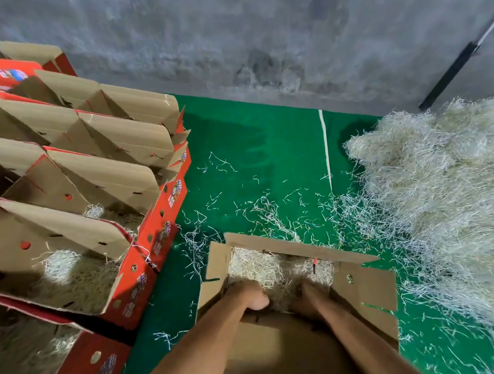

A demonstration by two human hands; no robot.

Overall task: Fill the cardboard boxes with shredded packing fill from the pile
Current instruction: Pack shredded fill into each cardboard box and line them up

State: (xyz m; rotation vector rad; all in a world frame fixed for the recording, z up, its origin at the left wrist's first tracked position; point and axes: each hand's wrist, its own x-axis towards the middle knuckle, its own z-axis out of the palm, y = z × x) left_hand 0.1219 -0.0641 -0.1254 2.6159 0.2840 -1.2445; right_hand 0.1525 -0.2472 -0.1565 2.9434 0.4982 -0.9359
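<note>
Both hands are down inside the open cardboard box [295, 296]: the left hand [250, 298] curled into the shredded fill [265, 266], the right hand [309, 300] buried in it – its grip cannot be told. This box looks roughly filled. Stacked red boxes [98, 219] left of the left hand hold fill; the upper ones appear empty. The pile [450, 185] lies right of the right hand, with green floor [253, 144] open beyond – flaps crowd both wrists.

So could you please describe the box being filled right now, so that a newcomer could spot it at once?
Start at the big pile of shredded fill on the right of the green floor. Just left of it, nearest the camera, sits a single open box with both hands inside. Unlike the red printed boxes lined up on the left, it stands alone.
</note>
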